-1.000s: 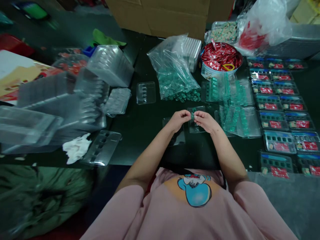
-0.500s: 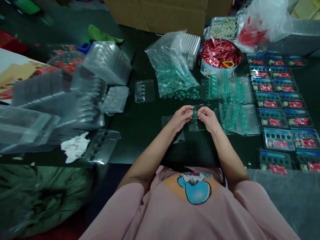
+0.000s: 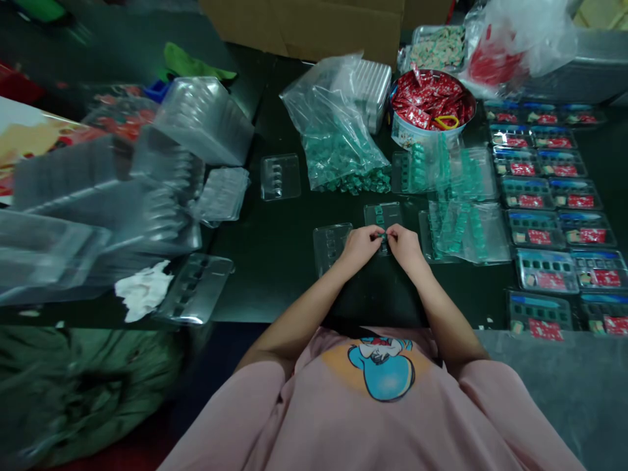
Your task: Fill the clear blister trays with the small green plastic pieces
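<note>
My left hand and my right hand meet over a clear plastic blister tray. Both are closed, fingertips pinched around a small green piece at the tray's row of pockets. More green pieces sit in the pockets above my fingers; my hands hide the lower part of the tray. Left of it, partly under my left wrist, lies another clear blister tray. Beyond my hands, a clear bag spills loose green pieces onto the dark table.
Trays filled with green pieces overlap to the right. Behind them stands a round tin of red packets. Several packed trays form columns at far right. Stacked clear trays and crumpled white tissue occupy the left.
Both hands have moved down along the tray, toward me. The green pieces in its upper pockets now show, and more of the tray at left is uncovered.
</note>
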A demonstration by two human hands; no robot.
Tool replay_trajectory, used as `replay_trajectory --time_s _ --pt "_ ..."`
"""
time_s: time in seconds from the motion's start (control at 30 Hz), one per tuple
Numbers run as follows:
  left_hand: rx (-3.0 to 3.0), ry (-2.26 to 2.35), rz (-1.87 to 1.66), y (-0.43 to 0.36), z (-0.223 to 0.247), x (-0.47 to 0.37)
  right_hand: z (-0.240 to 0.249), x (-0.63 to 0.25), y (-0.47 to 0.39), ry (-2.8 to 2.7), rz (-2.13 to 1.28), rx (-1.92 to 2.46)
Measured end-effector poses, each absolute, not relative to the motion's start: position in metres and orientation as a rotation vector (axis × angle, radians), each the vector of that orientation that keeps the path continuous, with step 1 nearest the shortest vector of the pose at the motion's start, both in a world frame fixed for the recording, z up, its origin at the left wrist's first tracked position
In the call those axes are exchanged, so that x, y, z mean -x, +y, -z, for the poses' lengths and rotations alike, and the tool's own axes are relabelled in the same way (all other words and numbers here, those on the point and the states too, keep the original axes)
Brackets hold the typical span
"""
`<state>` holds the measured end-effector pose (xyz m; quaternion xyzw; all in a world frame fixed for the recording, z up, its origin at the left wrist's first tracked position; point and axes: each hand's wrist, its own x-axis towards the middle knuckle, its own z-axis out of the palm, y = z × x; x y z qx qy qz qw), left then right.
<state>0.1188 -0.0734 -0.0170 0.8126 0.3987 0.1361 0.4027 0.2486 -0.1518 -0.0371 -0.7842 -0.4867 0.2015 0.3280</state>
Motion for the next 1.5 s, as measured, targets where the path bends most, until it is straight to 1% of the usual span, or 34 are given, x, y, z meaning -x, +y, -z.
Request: replay_trajectory --time_s 0.17,0.3,0.5,0.77,1.1,1.23,1.37,1.5 --pt "-2.273 0.974 -0.276 -0.074 0.013 -0.118 0.038 -0.244 -0.153 -1.389 -0.438 2.146" --pt "-2.309 0.908 -0.215 -0.069 0.015 -0.117 0.036 -0.244 -0.156 -1.467 -0.4 2.148" --pt "-2.356 0.858 -0.26 -0.069 0.024 -0.119 0.035 -0.247 -0.158 -1.477 -0.437 2.092" --pt "-2.3 0.67 -0.299 -0.057 0.027 -0.116 0.03 -0.255 -0.159 -1.401 -0.425 1.997" --pt "-2.384 0.741 -0.211 -0.063 0.025 -0.124 0.03 -0.269 -0.143 -1.457 -0.545 2.087" --pt "-2.31 0.675 -0.239 -0.058 0.023 -0.12 0.023 -0.282 -0.126 -1.402 -0.421 2.032" --pt "-2.313 0.543 -0.233 -0.058 0.029 -0.124 0.019 -0.294 -0.085 -1.446 -0.261 1.973" --pt "-2.254 0.57 -0.22 -0.059 0.038 -0.135 0.026 -0.301 -0.043 -1.565 -0.253 1.977"
